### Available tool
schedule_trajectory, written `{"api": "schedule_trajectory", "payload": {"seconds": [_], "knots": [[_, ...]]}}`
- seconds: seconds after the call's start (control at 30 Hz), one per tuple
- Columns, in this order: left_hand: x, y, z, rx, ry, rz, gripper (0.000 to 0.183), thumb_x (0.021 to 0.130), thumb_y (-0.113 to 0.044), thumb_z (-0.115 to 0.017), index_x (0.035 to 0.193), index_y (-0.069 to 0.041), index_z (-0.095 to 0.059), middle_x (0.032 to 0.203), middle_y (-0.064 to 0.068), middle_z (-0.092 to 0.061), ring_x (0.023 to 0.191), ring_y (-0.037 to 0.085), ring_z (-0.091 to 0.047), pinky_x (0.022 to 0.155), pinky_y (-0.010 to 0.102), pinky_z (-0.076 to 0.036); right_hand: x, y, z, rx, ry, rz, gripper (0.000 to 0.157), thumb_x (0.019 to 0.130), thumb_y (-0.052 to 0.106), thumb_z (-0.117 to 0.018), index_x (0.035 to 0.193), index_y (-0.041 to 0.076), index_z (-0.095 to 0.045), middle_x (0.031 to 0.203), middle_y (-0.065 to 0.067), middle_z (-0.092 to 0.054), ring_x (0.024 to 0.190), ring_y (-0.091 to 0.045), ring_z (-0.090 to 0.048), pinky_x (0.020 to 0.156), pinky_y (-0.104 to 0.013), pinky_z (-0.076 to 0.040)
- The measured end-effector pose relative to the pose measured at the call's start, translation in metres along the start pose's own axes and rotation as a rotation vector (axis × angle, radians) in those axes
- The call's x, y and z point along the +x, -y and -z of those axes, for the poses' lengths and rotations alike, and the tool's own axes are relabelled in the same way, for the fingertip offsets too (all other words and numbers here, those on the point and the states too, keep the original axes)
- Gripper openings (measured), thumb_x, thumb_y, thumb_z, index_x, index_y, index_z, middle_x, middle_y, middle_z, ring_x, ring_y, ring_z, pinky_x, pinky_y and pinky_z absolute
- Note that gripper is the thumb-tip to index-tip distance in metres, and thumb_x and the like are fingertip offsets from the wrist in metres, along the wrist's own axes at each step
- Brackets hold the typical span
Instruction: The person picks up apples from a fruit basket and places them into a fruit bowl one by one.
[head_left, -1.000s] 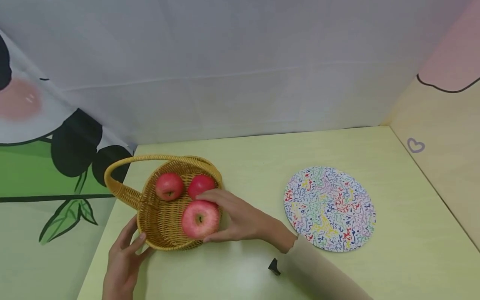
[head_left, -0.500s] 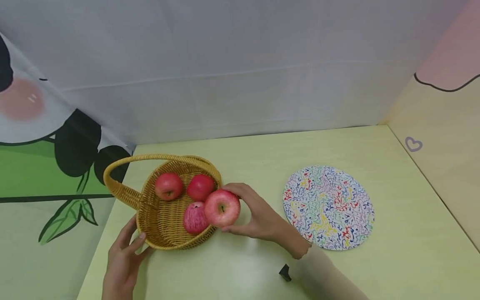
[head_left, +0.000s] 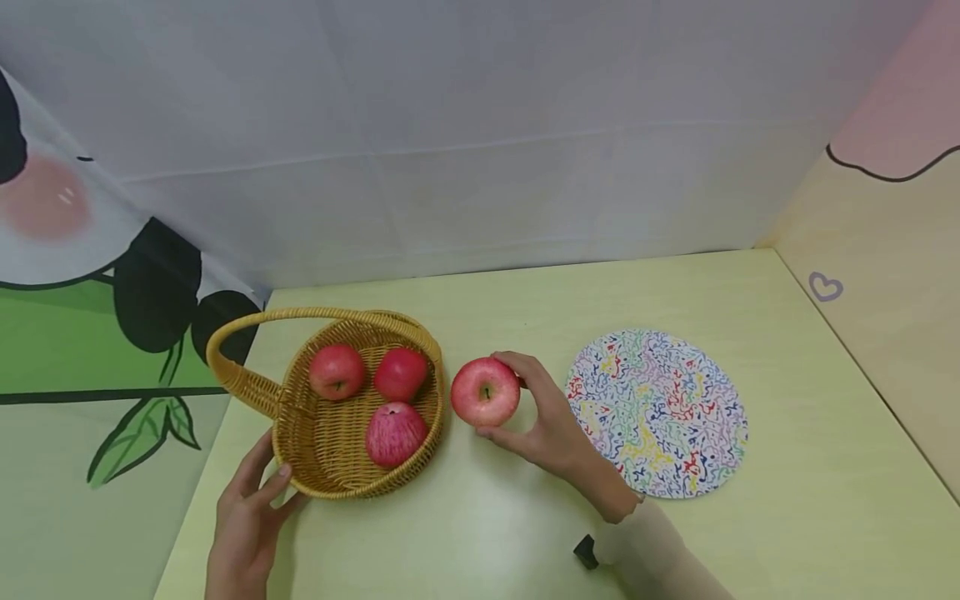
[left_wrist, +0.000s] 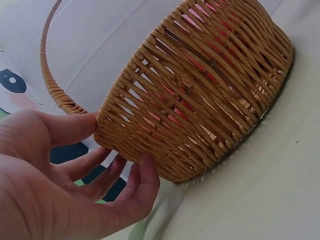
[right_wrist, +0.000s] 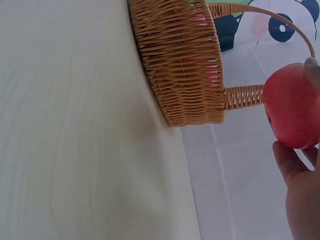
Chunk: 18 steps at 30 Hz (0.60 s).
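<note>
A wicker basket (head_left: 315, 467) with a tall handle stands on the left of the table. Inside it lie a red apple (head_left: 337, 372), a second red apple (head_left: 401, 374) and a streaked pinkish apple (head_left: 395, 435). At the basket's left side, my left hand (head_left: 247, 517) holds its wall; the left wrist view shows one digit at the rim and bent fingers (left_wrist: 147, 182) lower down. My right hand (head_left: 543, 425) grips a large red apple (head_left: 485, 392) between thumb and fingers, just right of the basket. In the right wrist view that apple (right_wrist: 292, 105) appears beside the basket handle.
A round board (head_left: 660, 412) with a colourful squiggle pattern lies on the pale yellow table (head_left: 810, 433), right of my right hand. A small black piece (head_left: 587, 552) sits by the right sleeve. A grey-white cloth wall (head_left: 487, 200) stands behind the table.
My right hand has lifted the large apple out of the basket and carried it right, past the rim. The streaked apple beneath is now uncovered. My left hand stays at the basket.
</note>
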<state>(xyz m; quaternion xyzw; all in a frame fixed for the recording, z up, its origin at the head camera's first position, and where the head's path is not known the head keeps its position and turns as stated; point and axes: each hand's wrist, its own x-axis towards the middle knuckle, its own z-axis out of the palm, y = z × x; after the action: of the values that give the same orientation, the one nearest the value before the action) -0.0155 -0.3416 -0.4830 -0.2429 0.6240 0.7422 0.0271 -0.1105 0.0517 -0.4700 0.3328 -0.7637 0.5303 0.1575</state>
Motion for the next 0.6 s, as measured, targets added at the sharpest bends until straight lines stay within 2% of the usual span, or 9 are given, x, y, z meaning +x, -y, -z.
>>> {"api": "schedule_trajectory", "payload": {"seconds": [0.3, 0.47, 0.6], "knots": [[0.0, -0.001, -0.001, 0.001, -0.005, 0.014, 0.071, 0.106, -0.014, -0.059, 0.166, -0.036, -0.026, 0.174, -0.011, -0.017, 0.141, 0.005, -0.037, 0.082, 0.024, -0.057, -0.008, -0.012, 0.013, -0.062, -0.136, -0.099, 0.09, 0.072, 0.013, -0.096, 0.148, 0.006, -0.049, 0.143, -0.011, -0.058, 0.13, -0.024, -0.056, 0.105, -0.025, -0.054], [0.0, -0.002, -0.002, 0.001, -0.017, 0.03, 0.071, 0.106, -0.014, -0.059, 0.165, -0.037, -0.026, 0.174, -0.013, -0.016, 0.148, 0.011, -0.031, 0.081, 0.024, -0.057, -0.011, -0.019, 0.021, -0.065, -0.243, -0.115, 0.09, 0.071, 0.008, -0.095, 0.148, 0.004, -0.05, 0.142, -0.014, -0.059, 0.128, -0.025, -0.056, 0.104, -0.017, -0.05], [0.0, -0.003, -0.002, 0.004, -0.026, 0.042, 0.071, 0.107, -0.015, -0.059, 0.165, -0.037, -0.025, 0.174, -0.015, -0.016, 0.15, 0.013, -0.029, 0.08, 0.023, -0.057, -0.015, -0.026, 0.029, -0.058, -0.31, -0.164, 0.089, 0.071, 0.005, -0.094, 0.149, 0.004, -0.05, 0.142, -0.015, -0.058, 0.127, -0.023, -0.055, 0.106, -0.011, -0.046]]}}
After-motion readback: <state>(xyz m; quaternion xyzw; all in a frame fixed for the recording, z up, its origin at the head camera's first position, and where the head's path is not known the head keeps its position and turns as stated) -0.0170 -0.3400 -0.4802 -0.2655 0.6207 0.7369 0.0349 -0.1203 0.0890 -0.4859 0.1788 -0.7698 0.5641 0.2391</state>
